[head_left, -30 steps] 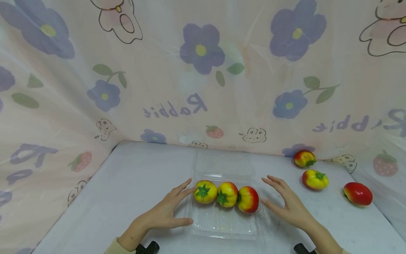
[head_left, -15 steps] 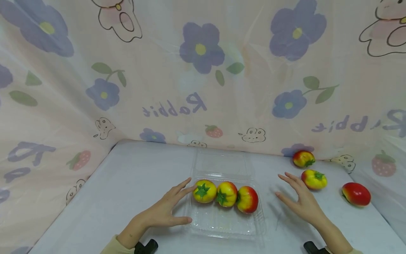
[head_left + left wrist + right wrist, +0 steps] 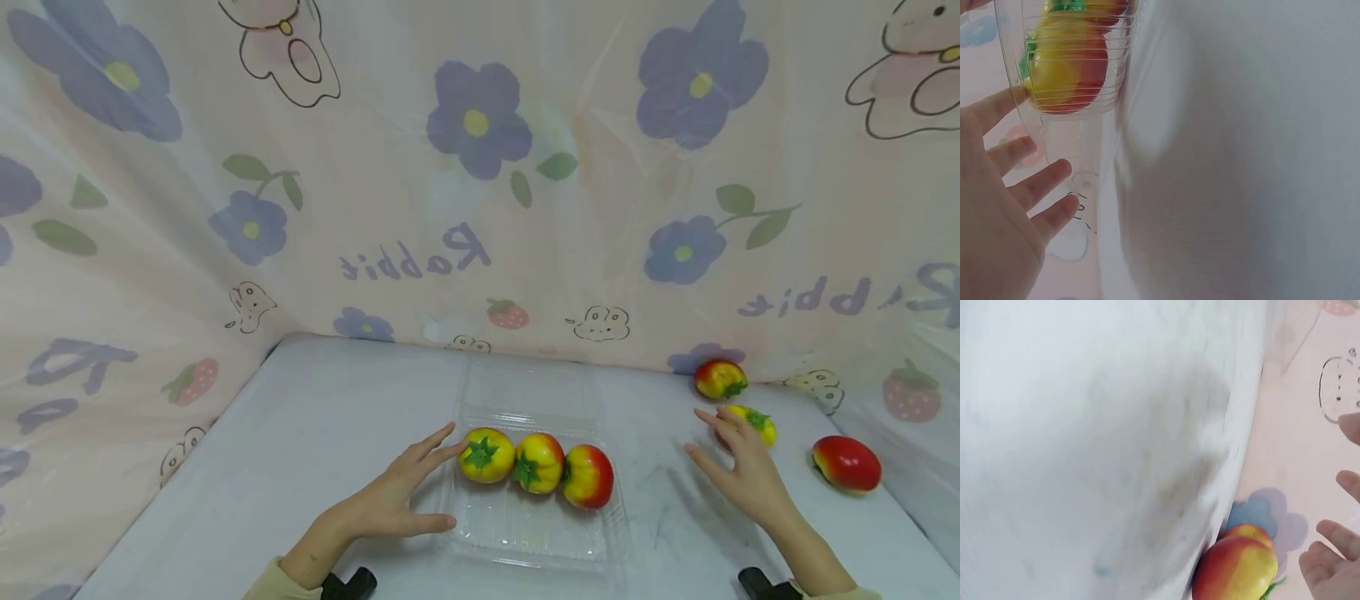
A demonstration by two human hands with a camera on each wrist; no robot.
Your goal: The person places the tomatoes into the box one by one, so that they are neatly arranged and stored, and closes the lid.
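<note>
A clear plastic clamshell box [image 3: 528, 533] lies with its lid folded back on the table. In its far half sit three red-and-yellow fruits with green leafy tops: a left fruit [image 3: 487, 456], a middle fruit [image 3: 539, 463] and a right fruit [image 3: 588, 477]. My left hand [image 3: 397, 493] is spread at the box's left side, its fingertips by the wall; the left wrist view shows the fingers [image 3: 1041, 184] extended. On the right, my right hand [image 3: 750, 475] hovers with loosely bent fingers, holding nothing. It partly hides a loose yellow fruit [image 3: 759, 423]; contact cannot be told.
Farther back lies another loose fruit [image 3: 721, 379], near the curtain. A mostly red fruit [image 3: 847, 463] rests at the table's right side. The white tabletop [image 3: 337, 400] meets a patterned curtain [image 3: 390, 167] behind and on both sides.
My right hand has moved from the box's right side, rightward and slightly forward, to the loose yellow fruit. My left hand, the box and the fruits have stayed put.
</note>
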